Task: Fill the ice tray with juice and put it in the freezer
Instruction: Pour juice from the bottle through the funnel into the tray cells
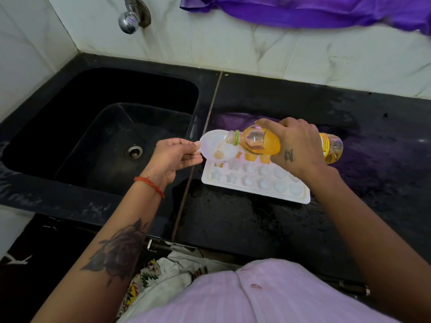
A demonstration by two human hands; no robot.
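Observation:
A white ice tray point(254, 183) with star and round moulds lies on the black counter point(245, 220) just right of the sink. A few moulds along its far edge hold orange juice. My left hand point(177, 157) pinches the tab of a small white funnel point(218, 148) held over the tray's far left corner. My right hand point(296, 148) grips a clear juice bottle point(261, 142) tipped on its side, its open neck resting in the funnel. Orange juice trickles into the funnel's bottom.
A deep black sink point(98, 131) with a metal drain point(134, 152) lies to the left. A chrome tap point(129, 19) juts from the marble wall. A purple cloth point(314, 10) hangs at the top right. The counter looks wet near the tray.

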